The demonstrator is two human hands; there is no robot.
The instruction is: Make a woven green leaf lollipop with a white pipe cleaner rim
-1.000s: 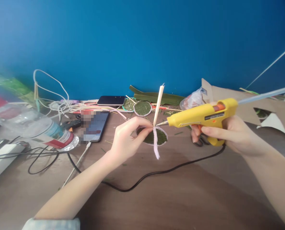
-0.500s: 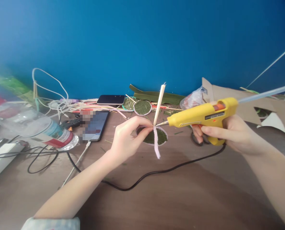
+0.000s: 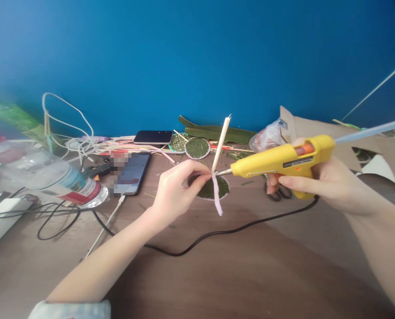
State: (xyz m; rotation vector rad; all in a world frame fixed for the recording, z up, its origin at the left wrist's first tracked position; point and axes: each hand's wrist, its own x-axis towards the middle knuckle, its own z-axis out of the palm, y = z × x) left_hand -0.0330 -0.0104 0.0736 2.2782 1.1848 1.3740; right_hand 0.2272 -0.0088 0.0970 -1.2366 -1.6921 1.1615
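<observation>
Between the thumb and fingers of my left hand (image 3: pixel 180 188) is the lower end of a pale, slim stick (image 3: pixel 221 144), tilted slightly right. From the pinch a pinkish-white fuzzy strip, like a pipe cleaner (image 3: pixel 217 197), hangs down. My right hand (image 3: pixel 330 181) grips a yellow hot glue gun (image 3: pixel 277 161), a long clear glue stick (image 3: pixel 373 130) jutting from its back. The gun's metal nozzle reaches the join of stick and strip; whether it touches is hard to tell. Behind the strip, partly covered, lies a round dark-green disc with a pale rim (image 3: pixel 205 188).
At left stand a plastic bottle (image 3: pixel 80 184), a phone on a cable (image 3: pixel 135 175) and a power strip (image 3: pixel 4 217). A black cord (image 3: pixel 197 243) crosses the table. Scissors (image 3: pixel 279 194) lie under the gun. Behind are another green disc (image 3: pixel 197 148), leaves (image 3: pixel 217 134) and cardboard (image 3: pixel 312 124).
The glue gun and my right hand have shifted slightly right, its nozzle staying by the join. My left hand keeps its pinch. The view has moved a little.
</observation>
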